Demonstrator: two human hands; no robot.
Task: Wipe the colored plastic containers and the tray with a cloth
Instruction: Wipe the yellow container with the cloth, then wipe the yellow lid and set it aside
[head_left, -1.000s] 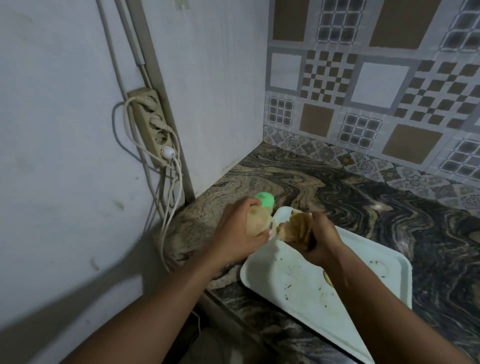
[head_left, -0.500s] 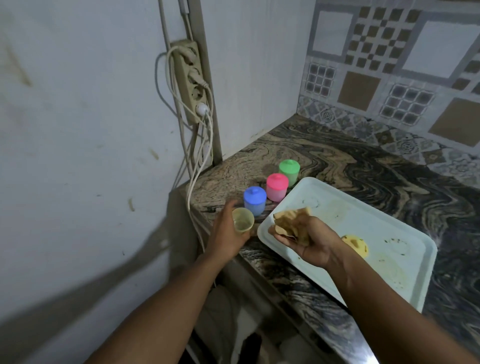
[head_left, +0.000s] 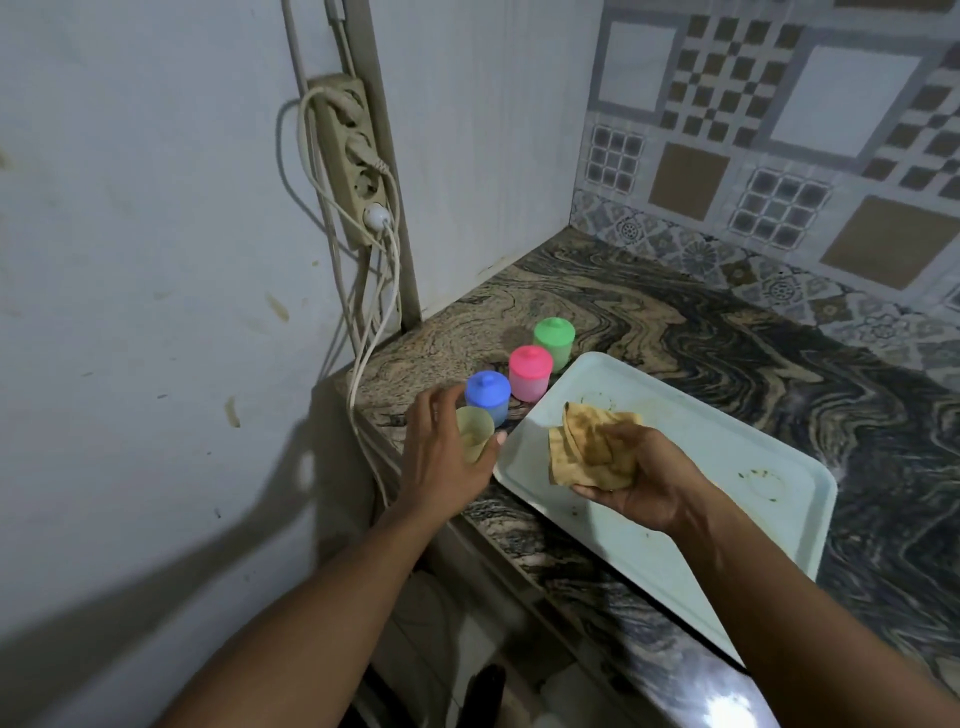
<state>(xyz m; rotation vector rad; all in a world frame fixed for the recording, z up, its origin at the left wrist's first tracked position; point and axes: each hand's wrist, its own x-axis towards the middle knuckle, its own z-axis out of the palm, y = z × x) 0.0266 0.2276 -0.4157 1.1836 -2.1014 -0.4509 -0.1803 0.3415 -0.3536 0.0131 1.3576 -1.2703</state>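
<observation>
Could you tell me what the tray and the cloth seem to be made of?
The tray is probably plastic: pale, smooth, with a moulded rounded rim. The cloth looks like soft fabric, judging by its folds; yellowish, matte, with brown stains.

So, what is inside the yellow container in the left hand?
The yellow container has no lid; only its pale inner wall shows, no clear contents. The left hand covers its base, and blur hides the inner bottom.

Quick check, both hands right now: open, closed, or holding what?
Left hand: holds the lidless yellow container.
Right hand: grips the stained cloth.
</observation>
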